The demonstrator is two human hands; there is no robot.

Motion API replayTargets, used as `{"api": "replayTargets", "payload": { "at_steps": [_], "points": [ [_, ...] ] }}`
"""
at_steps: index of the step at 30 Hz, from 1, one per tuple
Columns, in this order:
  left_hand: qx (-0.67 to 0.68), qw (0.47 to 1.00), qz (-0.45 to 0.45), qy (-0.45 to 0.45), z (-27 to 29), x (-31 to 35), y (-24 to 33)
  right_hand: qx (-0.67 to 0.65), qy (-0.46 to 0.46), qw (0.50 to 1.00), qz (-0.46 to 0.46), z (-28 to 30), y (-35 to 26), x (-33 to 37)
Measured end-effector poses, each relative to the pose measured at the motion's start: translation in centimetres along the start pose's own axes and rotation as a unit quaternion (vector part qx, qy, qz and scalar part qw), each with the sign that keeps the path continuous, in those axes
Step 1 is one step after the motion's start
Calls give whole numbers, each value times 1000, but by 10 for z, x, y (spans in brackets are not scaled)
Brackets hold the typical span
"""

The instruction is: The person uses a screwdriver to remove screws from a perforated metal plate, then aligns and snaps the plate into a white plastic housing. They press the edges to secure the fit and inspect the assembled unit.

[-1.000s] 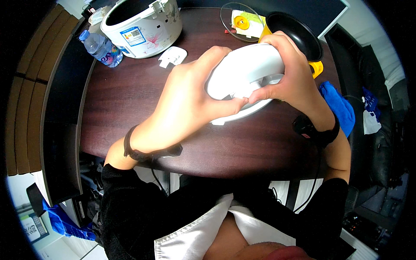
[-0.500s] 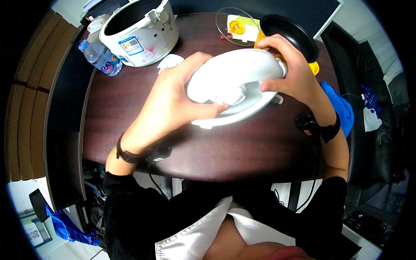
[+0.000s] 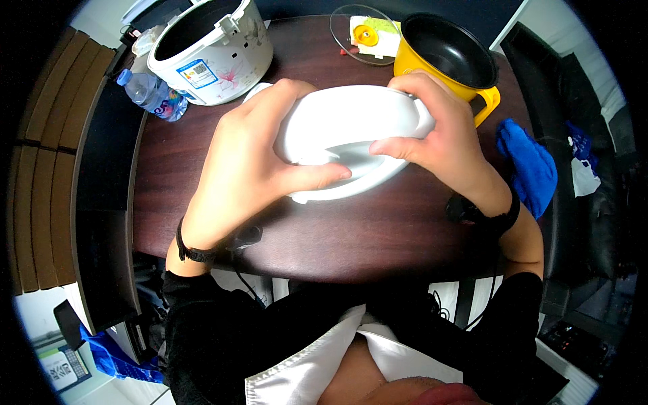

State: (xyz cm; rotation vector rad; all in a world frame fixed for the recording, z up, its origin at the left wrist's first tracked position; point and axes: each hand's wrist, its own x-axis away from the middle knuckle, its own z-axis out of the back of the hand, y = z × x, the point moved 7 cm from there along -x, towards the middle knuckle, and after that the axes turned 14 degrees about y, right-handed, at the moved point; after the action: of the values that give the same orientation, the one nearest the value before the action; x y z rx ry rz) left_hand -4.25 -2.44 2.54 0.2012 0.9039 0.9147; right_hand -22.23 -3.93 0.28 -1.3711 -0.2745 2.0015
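Observation:
A white rounded plastic lid (image 3: 351, 118) is held up over the table between both hands. My left hand (image 3: 253, 148) grips its left side, the thumb lying along the recessed part of the lid and the fingers hidden behind it. On the other side, my right hand (image 3: 439, 128) holds the upper right edge, thumb pressed into the recess. The lid's underside is out of sight. Behind and to the left stands a white rice cooker body (image 3: 236, 57) with a flower print, its top uncovered and its inside dark.
At the back right sits a yellow pot (image 3: 412, 61) with a black inside, beside a glass lid (image 3: 341, 40). A water bottle (image 3: 158, 98) stands left of the cooker. A blue cloth (image 3: 530, 169) lies on the right edge of the brown table (image 3: 324, 236).
The lid has tilted in my hands, so less of its recess and the knob-like part shows. My right hand has shifted slightly left, uncovering more of the yellow pot.

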Motion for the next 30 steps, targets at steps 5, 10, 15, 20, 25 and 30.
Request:
{"api": "replayTargets", "payload": {
  "at_steps": [5,10,15,20,25,30],
  "points": [
    [-3,1000,2,0,-1,-1,-2,4,8,1000,4,-1,3,1],
    [-18,999,-46,-14,3,0,1,-70,33,997,-29,9,16,7],
    [5,998,7,-59,6,2,-6,-123,-48,983,-124,5,42,27],
    [-11,994,8,-104,10,4,-14,-132,-47,984,-111,-4,32,31],
    [-22,994,58,-87,25,20,-37,-154,-49,979,-128,-17,30,38],
    [-41,995,72,-47,42,45,-53,-146,-86,982,-84,-29,11,38]
  ]
}}
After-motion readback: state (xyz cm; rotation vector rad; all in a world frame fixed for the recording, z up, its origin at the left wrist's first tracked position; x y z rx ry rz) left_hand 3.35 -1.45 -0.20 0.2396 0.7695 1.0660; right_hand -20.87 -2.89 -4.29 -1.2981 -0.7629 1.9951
